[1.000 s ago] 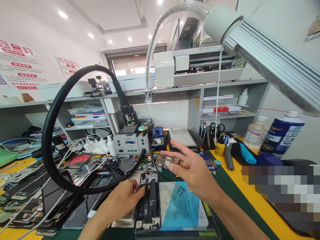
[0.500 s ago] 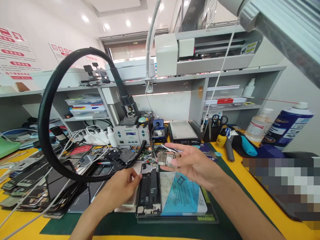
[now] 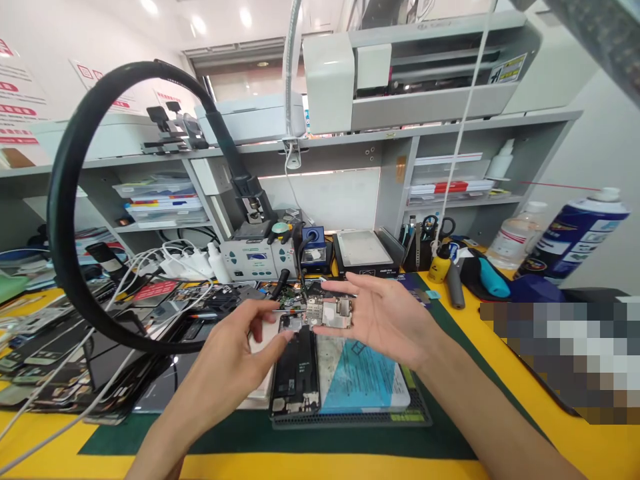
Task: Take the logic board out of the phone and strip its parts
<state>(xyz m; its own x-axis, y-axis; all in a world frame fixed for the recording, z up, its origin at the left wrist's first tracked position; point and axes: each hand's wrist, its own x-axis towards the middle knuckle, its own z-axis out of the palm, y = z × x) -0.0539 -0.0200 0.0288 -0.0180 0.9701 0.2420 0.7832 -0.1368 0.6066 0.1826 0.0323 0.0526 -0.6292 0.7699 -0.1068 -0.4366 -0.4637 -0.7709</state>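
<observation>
My right hand (image 3: 385, 317) is turned palm up and supports a small phone circuit board (image 3: 329, 313) on its fingers. Metal shields and a pale patch cover the board. My left hand (image 3: 245, 350) holds nothing; thumb and forefinger are apart, the thumb tip over the upper left corner of an opened phone (image 3: 297, 373). The phone lies with its black inside showing. Right of it is a blue and white box (image 3: 367, 383), and both rest on a dark grey tray (image 3: 350, 421). The board hangs just above the phone's upper right corner.
A black hose (image 3: 57, 220) loops from a soldering station (image 3: 257, 260) at the left. Opened phones and screens (image 3: 115, 373) are piled there, crossed by white cables. A yellow bottle (image 3: 440, 265) and spray can (image 3: 575, 237) stand at right. A green mat (image 3: 440, 437) covers the front.
My left hand has opened and lifted from the phone's left edge toward its top. My right thumb has come off the board, which now lies on the fingers. The whole view has shifted slightly.
</observation>
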